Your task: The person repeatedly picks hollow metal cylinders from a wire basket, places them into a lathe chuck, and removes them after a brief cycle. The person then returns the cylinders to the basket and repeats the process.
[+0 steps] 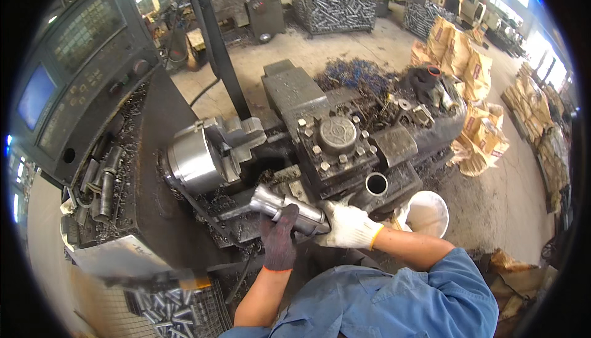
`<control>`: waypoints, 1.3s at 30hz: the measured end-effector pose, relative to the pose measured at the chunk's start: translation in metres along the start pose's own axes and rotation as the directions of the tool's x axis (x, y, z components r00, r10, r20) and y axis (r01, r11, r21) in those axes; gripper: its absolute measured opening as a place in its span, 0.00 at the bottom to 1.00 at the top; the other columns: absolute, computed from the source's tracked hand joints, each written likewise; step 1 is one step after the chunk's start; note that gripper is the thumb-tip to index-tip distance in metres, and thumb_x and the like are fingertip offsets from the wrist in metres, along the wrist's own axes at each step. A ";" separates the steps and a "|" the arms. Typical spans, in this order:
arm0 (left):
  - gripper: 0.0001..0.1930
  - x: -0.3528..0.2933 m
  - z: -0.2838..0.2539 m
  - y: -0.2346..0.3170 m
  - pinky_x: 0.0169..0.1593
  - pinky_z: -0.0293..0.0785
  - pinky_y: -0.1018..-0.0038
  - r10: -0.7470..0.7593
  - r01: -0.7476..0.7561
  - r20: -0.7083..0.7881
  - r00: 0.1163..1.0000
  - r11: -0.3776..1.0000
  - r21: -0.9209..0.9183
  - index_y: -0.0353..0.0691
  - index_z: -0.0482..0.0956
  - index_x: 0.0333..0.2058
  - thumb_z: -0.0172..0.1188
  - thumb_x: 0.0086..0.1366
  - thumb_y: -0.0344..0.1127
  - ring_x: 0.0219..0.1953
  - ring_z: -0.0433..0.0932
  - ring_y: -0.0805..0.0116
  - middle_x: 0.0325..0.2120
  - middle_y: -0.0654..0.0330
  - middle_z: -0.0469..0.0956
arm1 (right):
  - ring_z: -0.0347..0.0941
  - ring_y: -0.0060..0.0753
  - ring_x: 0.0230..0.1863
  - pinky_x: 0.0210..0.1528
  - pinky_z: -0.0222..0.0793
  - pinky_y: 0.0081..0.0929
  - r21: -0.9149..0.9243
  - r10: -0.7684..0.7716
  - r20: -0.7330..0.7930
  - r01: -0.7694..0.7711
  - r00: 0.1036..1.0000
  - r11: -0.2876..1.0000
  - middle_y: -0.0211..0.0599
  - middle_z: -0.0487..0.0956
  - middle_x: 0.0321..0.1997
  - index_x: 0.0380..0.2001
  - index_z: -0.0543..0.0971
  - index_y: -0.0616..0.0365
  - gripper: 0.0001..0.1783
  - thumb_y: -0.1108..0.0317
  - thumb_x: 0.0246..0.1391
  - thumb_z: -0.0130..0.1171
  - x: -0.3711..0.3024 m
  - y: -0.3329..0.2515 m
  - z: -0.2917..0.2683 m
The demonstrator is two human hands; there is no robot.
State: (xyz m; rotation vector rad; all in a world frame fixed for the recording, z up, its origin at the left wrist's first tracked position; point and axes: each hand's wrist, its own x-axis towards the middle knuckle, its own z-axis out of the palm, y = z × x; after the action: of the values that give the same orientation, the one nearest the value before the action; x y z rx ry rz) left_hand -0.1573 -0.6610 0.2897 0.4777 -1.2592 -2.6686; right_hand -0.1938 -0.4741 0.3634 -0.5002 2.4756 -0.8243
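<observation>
A shiny stepped metal cylinder, flared at its left end, lies tilted across my two hands in front of the lathe. Wrapped round its middle is my left hand, in a dark, dirty glove with an orange cuff. My right hand, in a white knit glove, closes on the cylinder's right end; its fingertips are partly hidden. Just beyond the left end is the lathe chuck, its jaws apart with no workpiece visible between them. The tool post stands behind my hands. An open-topped metal tube stands upright near my right hand.
At left is a control panel beside a chip-covered ledge with several metal bars. A wire basket of metal parts stands at lower left. A white bucket is right of my right wrist. Paper sacks stand beyond the lathe.
</observation>
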 end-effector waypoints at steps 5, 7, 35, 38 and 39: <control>0.29 0.001 -0.019 -0.041 0.58 0.79 0.62 -0.216 0.221 -0.044 0.975 0.961 0.167 0.40 0.72 0.63 0.72 0.65 0.28 0.53 0.81 0.63 0.52 0.57 0.80 | 0.75 0.41 0.20 0.27 0.72 0.43 0.329 0.106 0.301 -0.207 0.948 0.921 0.49 0.80 0.20 0.26 0.82 0.66 0.27 0.47 0.50 0.73 0.026 0.078 0.083; 0.25 -0.003 -0.029 -0.052 0.58 0.80 0.60 -0.330 0.334 0.045 0.943 0.935 -0.123 0.40 0.74 0.63 0.67 0.70 0.39 0.53 0.81 0.57 0.54 0.53 0.81 | 0.69 0.43 0.16 0.24 0.68 0.45 0.331 0.034 0.153 -0.084 0.988 0.940 0.48 0.71 0.12 0.16 0.80 0.65 0.30 0.45 0.51 0.72 0.014 0.111 0.089; 0.31 -0.047 -0.028 0.013 0.60 0.80 0.56 -0.555 0.558 0.080 0.828 0.804 -0.206 0.38 0.71 0.64 0.59 0.76 0.56 0.52 0.82 0.54 0.51 0.50 0.81 | 0.80 0.61 0.60 0.61 0.76 0.51 0.093 -0.260 0.012 0.258 0.965 0.962 0.58 0.79 0.64 0.69 0.70 0.56 0.38 0.55 0.59 0.67 0.017 0.036 0.031; 0.28 -0.020 -0.056 0.015 0.46 0.86 0.59 -0.365 0.363 -0.014 0.931 0.929 -0.077 0.38 0.77 0.55 0.64 0.72 0.59 0.40 0.85 0.57 0.41 0.54 0.83 | 0.83 0.67 0.51 0.57 0.78 0.54 -0.228 0.059 -0.049 -0.069 0.997 0.971 0.64 0.85 0.48 0.65 0.71 0.58 0.42 0.47 0.53 0.71 0.052 0.027 0.067; 0.28 -0.010 -0.069 0.016 0.44 0.86 0.60 -0.314 0.313 -0.073 0.947 0.950 -0.024 0.38 0.78 0.53 0.64 0.72 0.59 0.38 0.85 0.58 0.39 0.54 0.84 | 0.83 0.67 0.51 0.56 0.78 0.54 -0.236 0.067 -0.047 -0.077 0.997 0.969 0.63 0.85 0.48 0.63 0.73 0.59 0.40 0.48 0.53 0.70 0.062 0.026 0.070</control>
State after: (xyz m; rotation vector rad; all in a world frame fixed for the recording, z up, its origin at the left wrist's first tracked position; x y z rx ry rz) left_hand -0.1243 -0.7184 0.2632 0.8340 -1.2351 -2.8772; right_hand -0.2116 -0.5160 0.2771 -0.4762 2.6269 -0.5161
